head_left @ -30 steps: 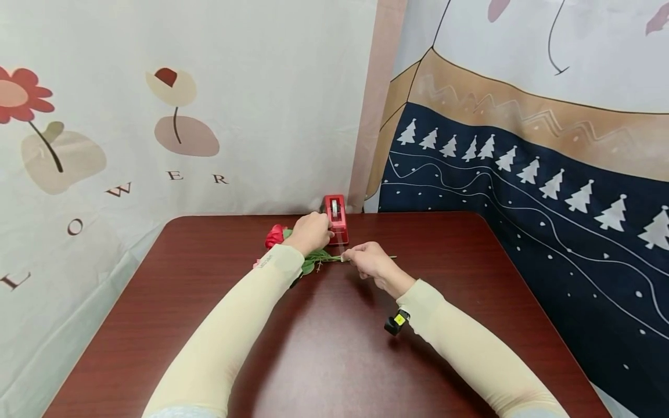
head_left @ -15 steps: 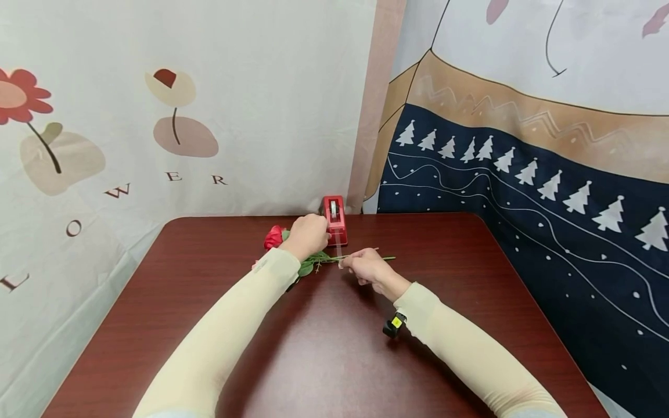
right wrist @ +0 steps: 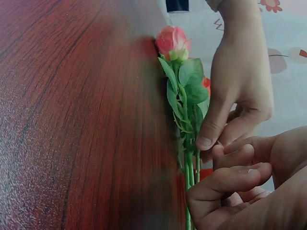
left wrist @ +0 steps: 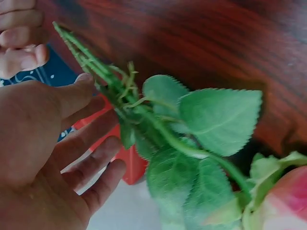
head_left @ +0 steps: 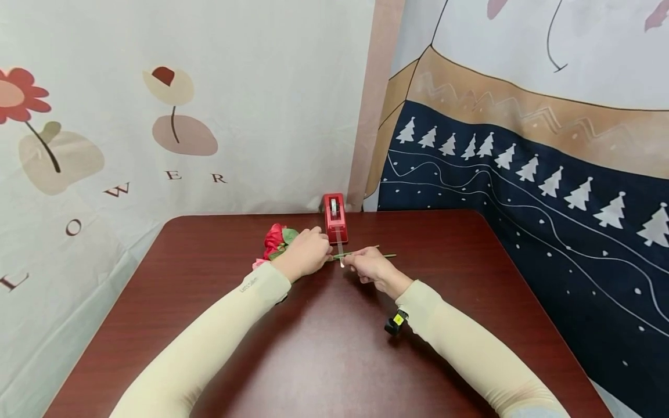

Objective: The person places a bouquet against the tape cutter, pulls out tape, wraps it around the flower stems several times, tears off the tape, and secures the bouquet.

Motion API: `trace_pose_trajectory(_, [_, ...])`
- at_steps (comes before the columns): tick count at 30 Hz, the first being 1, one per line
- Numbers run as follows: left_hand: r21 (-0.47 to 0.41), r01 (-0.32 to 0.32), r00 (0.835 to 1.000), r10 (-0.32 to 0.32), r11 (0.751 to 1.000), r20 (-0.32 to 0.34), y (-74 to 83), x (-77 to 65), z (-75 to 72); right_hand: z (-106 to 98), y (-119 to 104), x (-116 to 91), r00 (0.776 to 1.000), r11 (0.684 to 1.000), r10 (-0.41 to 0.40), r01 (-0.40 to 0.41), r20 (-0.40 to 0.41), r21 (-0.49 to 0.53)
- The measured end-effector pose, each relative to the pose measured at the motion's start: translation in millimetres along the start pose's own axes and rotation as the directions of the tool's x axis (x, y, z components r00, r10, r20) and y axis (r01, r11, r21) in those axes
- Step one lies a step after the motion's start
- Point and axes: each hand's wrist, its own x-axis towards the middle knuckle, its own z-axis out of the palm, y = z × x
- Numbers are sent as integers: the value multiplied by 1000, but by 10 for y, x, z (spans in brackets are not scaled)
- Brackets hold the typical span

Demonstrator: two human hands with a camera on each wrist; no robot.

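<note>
A red tape dispenser (head_left: 334, 212) stands at the table's back edge, with a clear strip of tape (head_left: 340, 249) drawn out toward me. My right hand (head_left: 373, 268) pinches the strip's end, its other fingers curled in the right wrist view. Artificial roses lie in a bunch in front of the dispenser: red blooms (head_left: 274, 237) at the left, a pink rose (right wrist: 172, 42), and green stems (right wrist: 188, 177) running right under the tape. My left hand (head_left: 305, 253) is over the bunch, thumb tip right at the stems, fingers fairly straight and spread in the left wrist view (left wrist: 29, 129).
The dark red-brown table (head_left: 334, 354) has rounded back corners. Behind it hangs a pale cloth (head_left: 282, 116) printed with flowers, and a navy cloth (head_left: 522, 226) with white trees lines the right. A small black camera (head_left: 395, 321) sits at my right wrist.
My left hand has come away from the dispenser, moving toward me onto the stems. My right hand has drawn the tape end slightly nearer across the stems. More of the red blooms shows.
</note>
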Motion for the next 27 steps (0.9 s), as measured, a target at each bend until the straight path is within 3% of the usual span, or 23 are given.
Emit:
trace_pose_trajectory(8, [51, -32, 998, 35, 998, -55, 19, -12, 139, 31, 53, 47, 1000, 1000, 3, -3, -10, 2])
trace_pose_trajectory(15, [102, -66, 995, 72, 993, -65, 10, -8, 226, 27, 62, 43, 1000, 1000, 3, -2, -10, 16])
trace_pose_trajectory(27, [43, -80, 995, 82, 996, -58, 3, 23, 230, 69, 107, 62, 999, 1000, -7, 7, -34, 7])
